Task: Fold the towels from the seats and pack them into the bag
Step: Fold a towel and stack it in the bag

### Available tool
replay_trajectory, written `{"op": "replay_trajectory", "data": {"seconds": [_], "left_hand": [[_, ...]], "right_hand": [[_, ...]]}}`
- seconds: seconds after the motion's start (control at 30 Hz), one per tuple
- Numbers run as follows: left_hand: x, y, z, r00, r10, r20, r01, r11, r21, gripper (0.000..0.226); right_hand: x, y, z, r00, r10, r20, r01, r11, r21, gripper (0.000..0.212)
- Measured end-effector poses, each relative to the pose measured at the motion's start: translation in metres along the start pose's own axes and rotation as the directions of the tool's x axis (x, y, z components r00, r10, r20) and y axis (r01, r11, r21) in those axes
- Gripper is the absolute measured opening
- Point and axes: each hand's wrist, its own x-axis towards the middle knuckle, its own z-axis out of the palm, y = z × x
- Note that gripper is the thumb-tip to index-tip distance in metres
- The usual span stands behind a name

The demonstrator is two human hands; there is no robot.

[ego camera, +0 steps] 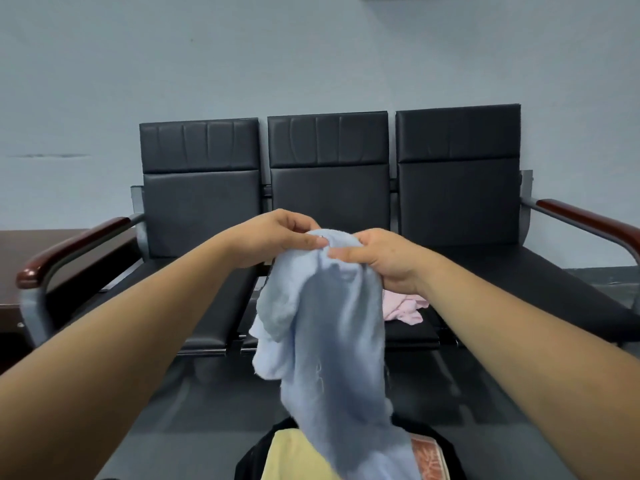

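Note:
A light blue towel (pixel 332 341) hangs crumpled in the air in front of the middle seat. My left hand (pixel 280 237) and my right hand (pixel 381 258) pinch its top edge side by side, thumbs almost touching. The towel's lower end drapes down over an open black bag (pixel 252 455) at the bottom of the view. Inside the bag lie a folded yellow towel (pixel 291 455) and an orange patterned one (pixel 427 459). A pink towel (pixel 405 308) lies bunched on the middle seat, partly hidden behind my right wrist.
A row of three black padded seats (pixel 329 202) stands against a grey wall, with wood-topped armrests at the left (pixel 69 251) and the right (pixel 588 220). A dark brown table (pixel 20 258) sits at the far left. Grey floor lies below.

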Motion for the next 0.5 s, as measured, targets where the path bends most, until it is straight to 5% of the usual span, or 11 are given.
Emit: {"op": "replay_trajectory", "data": {"seconds": [0.13,0.2,0.33,0.5], "left_hand": [[-0.01,-0.019,-0.017,0.99,-0.134,-0.046,0.141,0.958,0.25,0.032],[-0.014,-0.032,-0.02,0.99,-0.094,-0.107,0.108,0.985,0.133,0.035],[-0.012,-0.028,-0.014,0.982,0.003,-0.191,-0.075,0.927,-0.368,0.04],[0.0,-0.002,0.008,0.999,0.034,-0.024,-0.037,0.992,-0.118,0.033]], "right_hand": [[0.0,-0.012,-0.022,0.946,-0.144,-0.291,0.186,0.975,0.124,0.014],[-0.001,-0.011,-0.033,0.925,-0.143,-0.351,0.185,0.979,0.09,0.019],[-0.004,-0.003,-0.029,0.973,-0.046,-0.225,0.038,0.999,-0.039,0.013],[-0.005,-0.006,-0.003,1.0,-0.029,0.0,0.029,0.999,0.033,0.031]]}}
